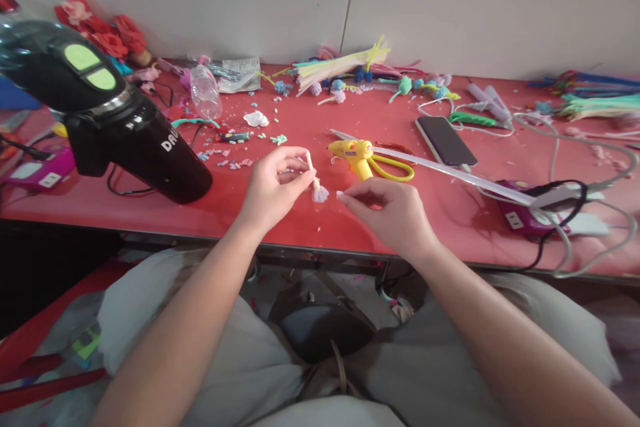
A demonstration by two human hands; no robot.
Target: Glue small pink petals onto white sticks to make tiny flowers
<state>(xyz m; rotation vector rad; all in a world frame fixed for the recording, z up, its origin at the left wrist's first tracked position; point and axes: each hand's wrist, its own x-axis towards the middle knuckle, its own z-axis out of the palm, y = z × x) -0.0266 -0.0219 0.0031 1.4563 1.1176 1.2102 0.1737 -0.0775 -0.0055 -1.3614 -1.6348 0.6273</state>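
Observation:
My left hand [277,187] pinches the pale stem of a small pipe-cleaner flower [320,193]; its lilac tufted head hangs down over the red table. To its right, my right hand [393,210] is closed, with a small whitish piece [340,195] between thumb and forefinger, a little apart from the flower. Just beyond the right hand lies a yellow glue gun [354,155] with its nozzle to the left. Yellow-handled scissors [395,170] lie beside it. Short cut pieces [235,164] in pastel colours are scattered past my left hand.
A large black tumbler [150,140] stands at the left. A phone [445,140], a purple power strip [525,210] and looping cables are on the right. Bundles of pipe cleaners [340,70], a plastic bottle [205,93] and red flowers [105,30] line the back of the red table [280,227].

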